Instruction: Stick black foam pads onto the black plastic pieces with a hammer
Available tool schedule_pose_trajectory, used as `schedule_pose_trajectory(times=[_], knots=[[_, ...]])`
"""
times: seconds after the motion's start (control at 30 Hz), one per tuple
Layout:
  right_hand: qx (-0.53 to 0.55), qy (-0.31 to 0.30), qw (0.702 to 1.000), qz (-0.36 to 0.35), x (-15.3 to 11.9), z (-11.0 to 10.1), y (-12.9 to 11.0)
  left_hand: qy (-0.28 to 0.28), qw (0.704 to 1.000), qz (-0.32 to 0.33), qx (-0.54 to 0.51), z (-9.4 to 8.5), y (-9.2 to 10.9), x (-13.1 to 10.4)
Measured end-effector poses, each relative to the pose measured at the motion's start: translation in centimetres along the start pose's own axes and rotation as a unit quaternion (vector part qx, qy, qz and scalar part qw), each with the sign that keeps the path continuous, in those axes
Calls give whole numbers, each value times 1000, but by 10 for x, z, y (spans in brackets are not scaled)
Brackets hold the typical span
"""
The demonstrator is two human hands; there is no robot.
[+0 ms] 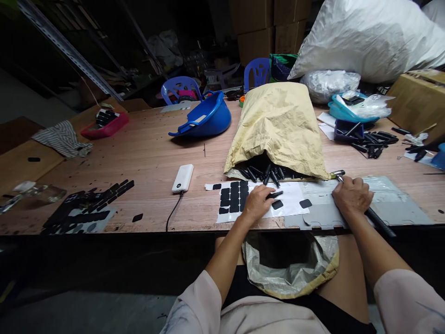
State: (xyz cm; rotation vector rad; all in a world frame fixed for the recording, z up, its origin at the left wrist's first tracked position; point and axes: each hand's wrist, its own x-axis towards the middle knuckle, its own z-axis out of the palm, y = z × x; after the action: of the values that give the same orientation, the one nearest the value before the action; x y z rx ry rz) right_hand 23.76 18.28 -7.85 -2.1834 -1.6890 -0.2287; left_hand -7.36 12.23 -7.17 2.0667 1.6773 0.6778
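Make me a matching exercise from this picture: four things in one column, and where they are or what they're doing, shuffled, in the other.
Column one:
1. Left hand
2. Right hand
3. White device
4. Silver-lined sack

Column two:
A. Joined to a black cable
B. Gripping a hammer
C. Lower than the table
D. Holding a small black piece

Pairs: 1-D, 2-B, 3-A, 4-C
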Motion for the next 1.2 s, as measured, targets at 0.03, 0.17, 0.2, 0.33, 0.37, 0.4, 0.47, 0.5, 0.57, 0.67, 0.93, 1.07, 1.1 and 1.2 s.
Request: schedule_pose_trajectory(times=[0.03,0.17,0.2,0.33,0.37,0.4,0.47,0.5,0.57,0.67,0.93,1.07,1.1,1.2], knots=[[-4,-1,1000,3,0,0,0,-7,1000,23,-18,9,9,2],[-25,-15,1000,10,0,-1,-2,-50,995,73,-42,40,36,14],[-28,-16,999,11,0,-2,-2,-54,995,75,-45,45,39,16],[-29,-10,999,16,-1,-1,-4,-28,993,80,-81,56,32,18],[-28,-9,999,19,-2,-2,-4,-18,992,81,-95,57,28,18],[-26,-8,999,23,-2,-2,-4,-9,991,82,-107,58,24,17],[-19,-6,999,28,-3,-1,-4,8,989,81,-127,61,19,16],[-13,-3,1000,28,-3,0,-3,14,988,80,-133,62,17,15],[9,3,1000,24,-1,2,0,21,987,79,-138,64,15,15],[52,-7,998,27,5,4,7,22,987,83,-137,66,16,16],[270,39,957,-100,-41,-29,-11,5,989,71,-131,63,18,17],[342,-46,925,-158,-94,-42,-36,-38,988,74,-133,54,16,18],[352,-60,920,-162,-102,-43,-40,-48,987,76,-132,52,15,18],[360,-69,914,-173,-116,-44,-50,-61,987,75,-132,48,14,20]])
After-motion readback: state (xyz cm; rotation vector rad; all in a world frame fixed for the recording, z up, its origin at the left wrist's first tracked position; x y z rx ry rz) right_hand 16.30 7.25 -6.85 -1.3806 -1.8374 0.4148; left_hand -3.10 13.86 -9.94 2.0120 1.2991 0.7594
